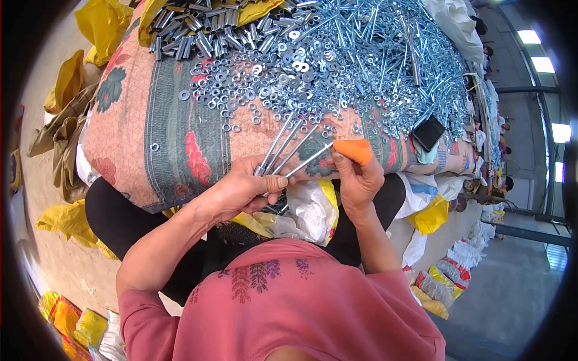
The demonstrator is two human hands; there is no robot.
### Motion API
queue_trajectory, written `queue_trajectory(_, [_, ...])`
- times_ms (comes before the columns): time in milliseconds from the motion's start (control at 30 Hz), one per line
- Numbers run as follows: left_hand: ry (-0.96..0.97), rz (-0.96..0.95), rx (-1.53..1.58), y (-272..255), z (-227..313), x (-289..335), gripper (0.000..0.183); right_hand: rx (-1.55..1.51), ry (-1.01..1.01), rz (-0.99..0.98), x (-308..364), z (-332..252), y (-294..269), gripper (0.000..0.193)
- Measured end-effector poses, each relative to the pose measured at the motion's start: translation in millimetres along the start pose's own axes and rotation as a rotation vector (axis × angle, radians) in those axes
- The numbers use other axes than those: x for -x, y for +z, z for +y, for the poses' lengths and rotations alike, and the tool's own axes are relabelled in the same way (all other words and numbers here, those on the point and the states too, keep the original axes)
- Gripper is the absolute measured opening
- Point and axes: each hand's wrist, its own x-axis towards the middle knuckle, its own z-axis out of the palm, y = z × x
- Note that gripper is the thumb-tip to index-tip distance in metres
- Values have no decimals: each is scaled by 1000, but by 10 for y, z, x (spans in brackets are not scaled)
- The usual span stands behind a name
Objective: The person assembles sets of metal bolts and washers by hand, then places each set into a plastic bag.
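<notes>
Several long metal bolts (279, 144) fan out from my left hand (241, 188), which is closed around their lower ends. One bolt (310, 162) lies apart from the others, slanting up toward my right hand (359, 180). An orange cover (354, 150) sits on the index finger of that hand. Thumb and index finger are pinched together at the tip of this bolt; whether a small part is between them is hidden. Just beyond my hands, loose nuts and washers (295, 66) are spread over a patterned padded cloth (247, 141).
Short metal tubes (198, 30) are heaped at the far left, long thin bolts (373, 30) at the far right. A black phone-like device (428, 133) lies on the cloth's right side. White and yellow sacks (313, 210) are in my lap. Yellow bags (69, 225) lie on the left floor.
</notes>
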Motion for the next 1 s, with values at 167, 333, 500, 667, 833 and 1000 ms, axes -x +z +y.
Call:
queue_trajectory(167, [2, 24, -197, 36, 73, 24, 26, -497, 527, -67, -30, -147, -146, 12])
queue_trajectory(333, [17, 4, -287, 11, 43, 23, 33, -670, 679, -142, -29, -70, -237, 12])
queue_trajectory(500, [51, -18, -262, -13, 2, -10, 35, -907, 822, -185, 53, -1, -198, 15])
queue_trajectory(667, [36, -47, -82, -56, -16, -43, 27, -868, 690, -450, 207, -31, -29, 29])
queue_trajectory(833, [121, -27, -55, -76, 31, 10, 25, 119, 312, -183, -220, 153, -126, 22])
queue_trajectory(1000, [105, -42, -79, -72, 15, -16, 26, 489, 68, -227, -346, 456, -40, 16])
